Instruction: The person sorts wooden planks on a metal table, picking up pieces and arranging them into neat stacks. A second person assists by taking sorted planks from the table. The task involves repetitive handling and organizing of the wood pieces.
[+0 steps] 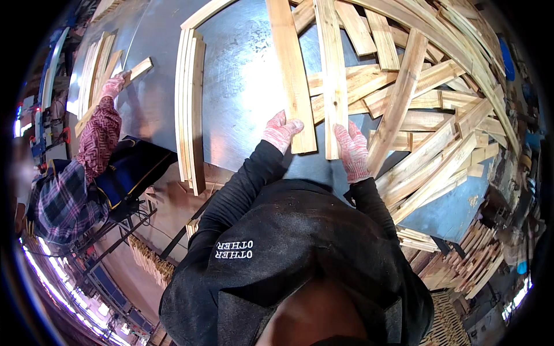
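Note:
My left hand [283, 131], in a pink-and-white work glove, grips the near end of a long wooden slat [291, 75]. Its thumb lies across the slat's face. To the right, my right hand [351, 151], gloved alike, holds the near end of a second wooden slat [330, 86] by its right edge. Both slats point away from me over the metal table [239, 75], a narrow gap between them. A small dark knot shows on the right slat. The fingers under the slats are hidden.
A jumbled heap of wooden slats [412, 118] covers the table's right side. Several slats stand in a neat row [189, 109] to my left. Farther left, a co-worker's gloved hand [113, 85] holds a short slat [140, 69]. Stacked wood [467, 262] lies below the table at right.

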`<state>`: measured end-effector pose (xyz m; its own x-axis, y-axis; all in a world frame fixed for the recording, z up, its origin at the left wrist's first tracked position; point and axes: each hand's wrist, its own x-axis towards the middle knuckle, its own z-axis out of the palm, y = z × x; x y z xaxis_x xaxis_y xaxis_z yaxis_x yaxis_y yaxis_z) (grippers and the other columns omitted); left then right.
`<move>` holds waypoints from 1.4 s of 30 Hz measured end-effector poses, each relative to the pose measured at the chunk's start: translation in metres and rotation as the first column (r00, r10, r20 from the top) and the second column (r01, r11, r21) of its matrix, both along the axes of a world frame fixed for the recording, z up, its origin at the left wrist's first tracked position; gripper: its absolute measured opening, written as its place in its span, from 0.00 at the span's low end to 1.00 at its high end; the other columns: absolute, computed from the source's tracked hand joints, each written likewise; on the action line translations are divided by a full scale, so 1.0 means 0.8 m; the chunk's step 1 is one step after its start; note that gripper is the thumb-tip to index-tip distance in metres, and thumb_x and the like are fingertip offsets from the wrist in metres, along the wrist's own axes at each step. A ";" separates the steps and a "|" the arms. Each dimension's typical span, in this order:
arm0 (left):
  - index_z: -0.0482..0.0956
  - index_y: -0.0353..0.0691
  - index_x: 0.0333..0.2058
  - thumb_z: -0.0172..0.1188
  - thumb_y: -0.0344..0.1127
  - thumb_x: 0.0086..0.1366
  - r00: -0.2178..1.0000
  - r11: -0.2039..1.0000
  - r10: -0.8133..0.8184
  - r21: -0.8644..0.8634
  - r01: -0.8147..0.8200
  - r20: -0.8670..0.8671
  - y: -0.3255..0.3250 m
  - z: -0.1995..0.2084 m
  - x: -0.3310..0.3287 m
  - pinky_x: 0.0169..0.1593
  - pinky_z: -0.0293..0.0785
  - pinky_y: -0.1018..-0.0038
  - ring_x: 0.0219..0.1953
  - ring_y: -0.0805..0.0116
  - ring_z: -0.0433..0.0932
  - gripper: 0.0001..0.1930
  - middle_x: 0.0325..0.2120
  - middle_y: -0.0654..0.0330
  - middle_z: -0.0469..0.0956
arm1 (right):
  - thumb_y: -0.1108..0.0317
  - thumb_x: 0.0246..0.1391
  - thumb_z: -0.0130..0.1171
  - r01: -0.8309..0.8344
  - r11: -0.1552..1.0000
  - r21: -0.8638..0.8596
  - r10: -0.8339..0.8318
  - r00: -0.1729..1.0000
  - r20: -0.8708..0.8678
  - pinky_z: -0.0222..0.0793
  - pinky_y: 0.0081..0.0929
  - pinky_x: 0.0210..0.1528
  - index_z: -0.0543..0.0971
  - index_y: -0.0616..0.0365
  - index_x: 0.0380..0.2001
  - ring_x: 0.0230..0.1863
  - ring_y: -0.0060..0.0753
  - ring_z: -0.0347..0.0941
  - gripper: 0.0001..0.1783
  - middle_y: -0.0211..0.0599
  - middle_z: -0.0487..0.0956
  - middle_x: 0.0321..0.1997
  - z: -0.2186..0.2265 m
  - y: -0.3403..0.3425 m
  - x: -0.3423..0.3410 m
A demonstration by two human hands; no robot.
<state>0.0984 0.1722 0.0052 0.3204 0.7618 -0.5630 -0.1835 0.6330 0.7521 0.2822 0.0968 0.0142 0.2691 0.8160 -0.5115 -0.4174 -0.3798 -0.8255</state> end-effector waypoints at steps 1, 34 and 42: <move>0.70 0.30 0.54 0.61 0.26 0.61 0.998 1.000 0.011 -0.003 -0.011 -0.058 0.000 -0.017 -0.005 0.48 0.75 0.73 0.41 0.71 0.78 0.22 0.41 0.58 0.79 | 0.67 0.62 0.56 -0.002 0.999 -0.032 0.004 0.998 0.059 0.67 0.20 0.53 0.73 0.65 0.56 0.47 0.21 0.72 0.21 0.34 0.78 0.49 -0.029 -0.006 0.004; 0.62 0.28 0.60 0.52 0.46 0.71 0.981 0.936 0.188 0.311 -0.165 -0.045 0.071 0.008 -0.078 0.51 0.68 0.76 0.48 0.70 0.73 0.29 0.51 0.53 0.74 | 0.71 0.53 0.58 -0.576 0.712 0.402 -0.336 0.222 0.915 0.72 0.43 0.51 0.68 0.60 0.58 0.54 0.55 0.71 0.28 0.52 0.74 0.54 0.127 0.540 0.077; 0.67 0.27 0.56 0.57 0.37 0.68 0.969 0.970 0.169 0.207 -0.130 -0.179 0.113 -0.034 -0.087 0.52 0.68 0.78 0.45 0.73 0.73 0.23 0.47 0.56 0.75 | 0.37 0.29 0.72 -0.262 0.796 -0.546 0.513 -0.189 0.837 0.59 0.54 0.62 0.64 0.49 0.64 0.63 0.54 0.66 0.57 0.55 0.67 0.64 0.036 0.489 0.182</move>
<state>0.0292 0.2624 -0.0224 0.0941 0.8925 -0.4410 -0.1040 0.4494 0.8873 0.4280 0.4881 0.0430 0.2195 0.9523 -0.2121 0.9597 -0.2499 -0.1284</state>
